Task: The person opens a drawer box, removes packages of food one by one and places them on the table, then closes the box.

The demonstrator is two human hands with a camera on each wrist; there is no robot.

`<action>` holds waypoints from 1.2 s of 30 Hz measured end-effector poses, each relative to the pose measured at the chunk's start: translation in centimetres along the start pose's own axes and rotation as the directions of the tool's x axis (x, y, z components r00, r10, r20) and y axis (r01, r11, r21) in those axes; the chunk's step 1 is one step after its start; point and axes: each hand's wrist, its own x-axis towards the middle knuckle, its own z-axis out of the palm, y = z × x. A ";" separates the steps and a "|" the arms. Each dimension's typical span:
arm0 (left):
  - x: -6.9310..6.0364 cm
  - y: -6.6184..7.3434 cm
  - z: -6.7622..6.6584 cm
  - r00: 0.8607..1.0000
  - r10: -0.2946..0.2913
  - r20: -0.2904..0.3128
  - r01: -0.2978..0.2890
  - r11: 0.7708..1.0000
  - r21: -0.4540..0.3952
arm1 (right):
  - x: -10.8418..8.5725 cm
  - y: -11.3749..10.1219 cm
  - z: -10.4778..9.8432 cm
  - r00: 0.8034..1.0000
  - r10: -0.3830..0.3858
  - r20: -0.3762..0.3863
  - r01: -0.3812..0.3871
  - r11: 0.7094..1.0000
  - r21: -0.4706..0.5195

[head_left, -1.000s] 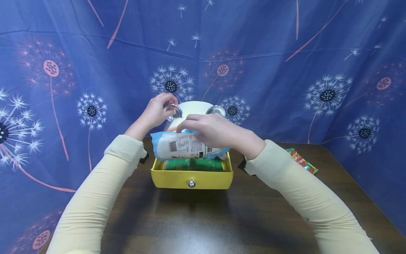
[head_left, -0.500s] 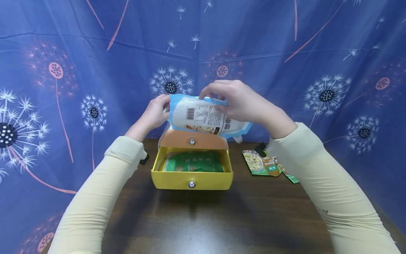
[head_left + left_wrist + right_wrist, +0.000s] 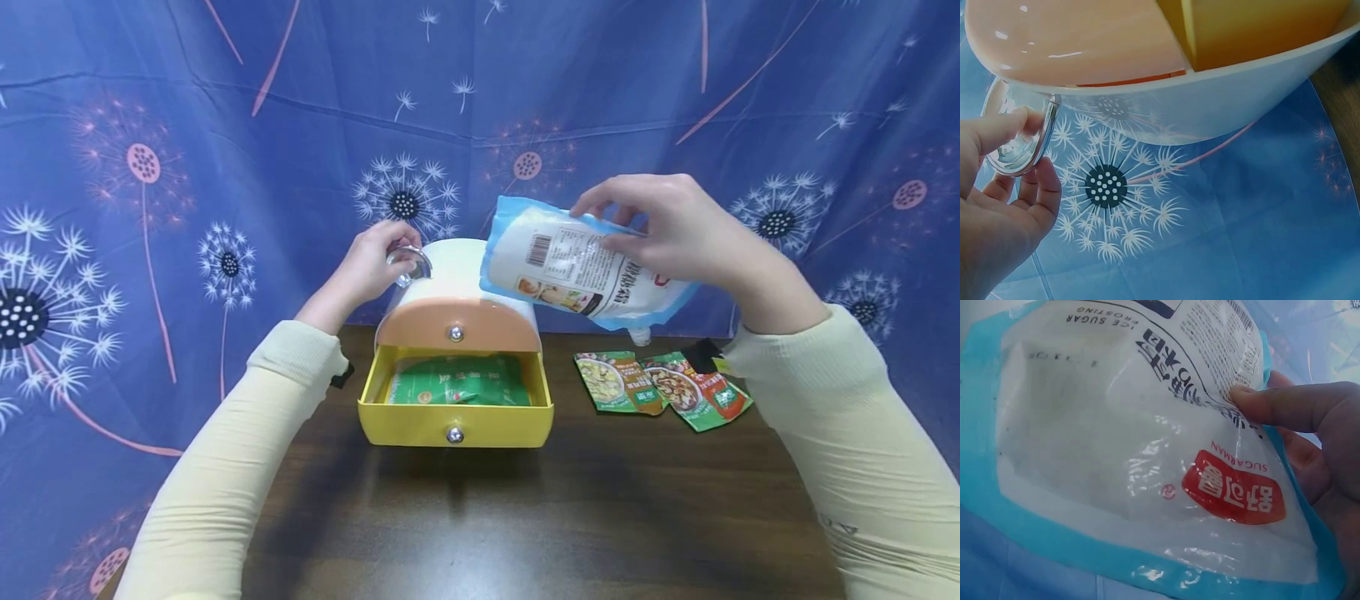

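My left hand (image 3: 371, 260) grips a round silvery ear-like disc (image 3: 417, 268) at the upper left of a small white-topped drawer box (image 3: 450, 265). In the left wrist view, thumb and fingers lie either side of the disc (image 3: 1017, 155). My right hand (image 3: 678, 233) pinches the upper edge of a bag of icing sugar (image 3: 562, 254), white with blue borders, held tilted in the air right of the box. Its lettering shows large in the right wrist view. Below, a yellow drawer (image 3: 487, 427) stands pulled out, holding a green packet (image 3: 465, 382).
An orange upper drawer (image 3: 420, 323) with a silvery knob is closed. Two food sachets, one with a yellowish dish (image 3: 611, 383) and one red and green (image 3: 697, 396), lie on the dark wooden table (image 3: 600, 500). A blue dandelion-patterned cloth (image 3: 300, 167) hangs behind.
My right hand has lifted the sugar bag from over the yellow drawer and carried it up and right, uncovering the green packet and the box's front. My left hand has stayed on the disc.
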 end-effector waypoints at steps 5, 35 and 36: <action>0.0 0.1 0.1 1.000 -0.012 0.005 0.012 1.000 -0.010 | -2.5 1.3 -0.7 0.997 0.063 -0.033 -0.066 0.995 -0.071; 0.1 0.9 1.2 1.000 -0.017 0.022 0.017 1.000 -0.007 | -12.9 5.3 9.2 0.988 0.131 0.086 -0.127 0.991 -0.050; 0.1 0.9 1.2 1.000 -0.018 0.023 0.018 1.000 -0.006 | -13.2 5.3 9.6 0.988 0.124 0.090 -0.120 0.991 -0.055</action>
